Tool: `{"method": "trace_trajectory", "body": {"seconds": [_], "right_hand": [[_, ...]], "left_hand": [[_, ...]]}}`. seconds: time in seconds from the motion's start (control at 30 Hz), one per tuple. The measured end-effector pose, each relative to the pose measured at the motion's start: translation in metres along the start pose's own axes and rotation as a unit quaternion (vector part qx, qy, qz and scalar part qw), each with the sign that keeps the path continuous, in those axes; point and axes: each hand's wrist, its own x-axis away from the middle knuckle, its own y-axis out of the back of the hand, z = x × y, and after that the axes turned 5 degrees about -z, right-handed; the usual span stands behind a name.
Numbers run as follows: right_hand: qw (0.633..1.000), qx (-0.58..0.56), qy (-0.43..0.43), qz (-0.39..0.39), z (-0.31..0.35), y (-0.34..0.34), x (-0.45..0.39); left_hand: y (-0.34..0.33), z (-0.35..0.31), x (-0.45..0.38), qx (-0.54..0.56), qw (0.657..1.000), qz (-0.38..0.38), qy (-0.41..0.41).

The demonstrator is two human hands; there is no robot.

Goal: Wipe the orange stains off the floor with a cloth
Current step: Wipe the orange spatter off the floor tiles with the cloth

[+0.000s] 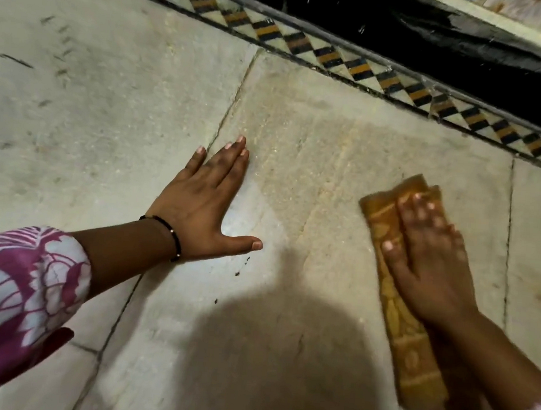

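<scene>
Head view: folded orange patterned cloth (pixel 404 338) on floor (pixel 298 161).

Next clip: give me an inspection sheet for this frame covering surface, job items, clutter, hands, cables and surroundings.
Surface: pale stone floor in large slabs with dark joints; faint yellowish streaking on the middle slab; the person's shadow at the bottom.
Job's things: folded orange patterned cloth lying flat on the floor, motion-blurred.
Clutter: a few small dark specks near the left thumb.
Hands: left hand flat on the floor, fingers straight, black bracelet at the wrist; right hand pressing flat on the cloth, blurred.
Cables: nothing seen.
Surroundings: black, orange and white diamond-patterned tile border along the top, with a black band beyond it.
</scene>
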Motion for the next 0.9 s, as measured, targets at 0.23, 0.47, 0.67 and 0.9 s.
{"method": "trace_trajectory", "body": {"seconds": [0.23, 0.47, 0.67, 0.9], "right_hand": [[0.996, 0.003, -0.094, 0.002, 0.055, 0.006, -0.128], [0.990, 0.016, 0.138, 0.024, 0.070, -0.005, -0.021], [0.998, -0.010, -0.065, 0.009, 0.003, 0.005, -0.022], [0.993, -0.021, -0.119, 0.000, 0.091, 0.002, -0.133]], "left_hand": [[-0.003, 0.000, -0.002, -0.021, 1.000, 0.011, -0.004], [-0.001, -0.002, -0.003, -0.013, 1.000, 0.011, -0.003], [-0.003, -0.001, -0.002, -0.004, 1.000, 0.008, 0.008], [-0.003, -0.003, 0.000, -0.002, 1.000, 0.013, 0.004]]}}
